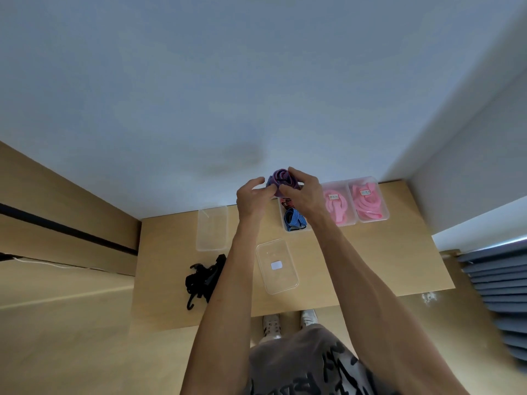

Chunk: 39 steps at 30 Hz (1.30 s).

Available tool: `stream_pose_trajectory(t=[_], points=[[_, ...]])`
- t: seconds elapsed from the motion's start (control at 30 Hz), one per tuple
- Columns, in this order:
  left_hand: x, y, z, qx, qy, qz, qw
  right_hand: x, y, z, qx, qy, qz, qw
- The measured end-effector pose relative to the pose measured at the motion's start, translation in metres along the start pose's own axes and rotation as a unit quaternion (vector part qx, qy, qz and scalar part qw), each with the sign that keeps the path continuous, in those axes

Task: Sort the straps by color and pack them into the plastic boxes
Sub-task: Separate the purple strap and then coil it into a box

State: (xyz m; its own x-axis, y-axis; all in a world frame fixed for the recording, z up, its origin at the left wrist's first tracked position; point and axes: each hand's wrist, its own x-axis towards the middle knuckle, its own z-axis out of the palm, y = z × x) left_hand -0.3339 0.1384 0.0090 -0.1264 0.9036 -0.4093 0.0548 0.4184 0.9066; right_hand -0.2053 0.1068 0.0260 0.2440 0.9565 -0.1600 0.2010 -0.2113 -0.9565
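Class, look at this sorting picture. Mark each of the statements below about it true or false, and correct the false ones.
1. Both hands hold a rolled purple strap. True.
2. The two boxes at the far right hold blue straps. False: they hold pink straps.
3. A heap of black straps lies on the table. True.
4. The box with a white label is full of straps. False: it looks empty.
5. A blue striped strap lies in a box. True.

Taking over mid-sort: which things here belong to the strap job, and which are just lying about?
Job: purple strap held by left hand and right hand; striped straps' box; two pink-strap boxes; empty boxes; black straps.
Lying about: grey blinds.
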Motion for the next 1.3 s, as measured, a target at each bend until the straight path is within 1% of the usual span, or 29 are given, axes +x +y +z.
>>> stream_pose_trajectory(t=[0.07, 0.17, 0.2, 0.33, 0.47, 0.57, 0.67, 0.73, 0.8, 0.87, 0.97, 1.03, 1.13, 1.23, 1.3], points=[[0.007, -0.018, 0.008, 0.029, -0.002, -0.013, 0.999, -0.001, 0.021, 0.008, -0.002, 0.033, 0.020, 0.999], [0.015, -0.044, 0.022, 0.144, -0.027, 0.010, 0.989, 0.002, 0.048, 0.019, -0.032, 0.065, 0.084, 0.994], [0.018, -0.053, 0.026, 0.163, -0.032, 0.014, 0.986, 0.004, 0.056, 0.022, -0.032, 0.076, 0.096, 0.992], [0.035, -0.096, 0.045, 0.145, -0.040, 0.034, 0.988, 0.016, 0.096, 0.023, -0.042, 0.097, 0.102, 0.989], [0.059, -0.137, 0.066, 0.166, -0.046, 0.053, 0.984, 0.036, 0.143, 0.023, -0.066, 0.086, 0.169, 0.980], [0.068, -0.160, 0.076, 0.174, -0.041, 0.060, 0.982, 0.048, 0.173, 0.025, -0.101, 0.071, 0.189, 0.974], [0.074, -0.173, 0.083, 0.214, -0.046, 0.097, 0.971, 0.054, 0.192, 0.030, -0.129, 0.062, 0.196, 0.970], [0.079, -0.180, 0.086, 0.262, -0.036, 0.116, 0.957, 0.054, 0.199, 0.035, -0.165, 0.081, 0.179, 0.966], [0.084, -0.183, 0.089, 0.309, -0.018, 0.109, 0.945, 0.053, 0.201, 0.039, -0.246, 0.113, 0.180, 0.946], [0.088, -0.184, 0.089, 0.332, -0.016, 0.102, 0.938, 0.055, 0.202, 0.040, -0.281, 0.123, 0.191, 0.932], [0.092, -0.179, 0.088, 0.322, -0.036, 0.110, 0.940, 0.063, 0.202, 0.037, -0.272, 0.098, 0.192, 0.938], [0.096, -0.174, 0.088, 0.287, -0.041, 0.123, 0.949, 0.069, 0.199, 0.035, -0.236, 0.107, 0.186, 0.948], [0.098, -0.165, 0.089, 0.265, -0.053, 0.128, 0.954, 0.073, 0.197, 0.033, -0.183, 0.118, 0.193, 0.957], [0.101, -0.162, 0.089, 0.252, -0.040, 0.141, 0.957, 0.072, 0.198, 0.031, -0.152, 0.117, 0.199, 0.961], [0.101, -0.159, 0.090, 0.256, -0.035, 0.148, 0.955, 0.072, 0.198, 0.030, -0.141, 0.132, 0.204, 0.960]])
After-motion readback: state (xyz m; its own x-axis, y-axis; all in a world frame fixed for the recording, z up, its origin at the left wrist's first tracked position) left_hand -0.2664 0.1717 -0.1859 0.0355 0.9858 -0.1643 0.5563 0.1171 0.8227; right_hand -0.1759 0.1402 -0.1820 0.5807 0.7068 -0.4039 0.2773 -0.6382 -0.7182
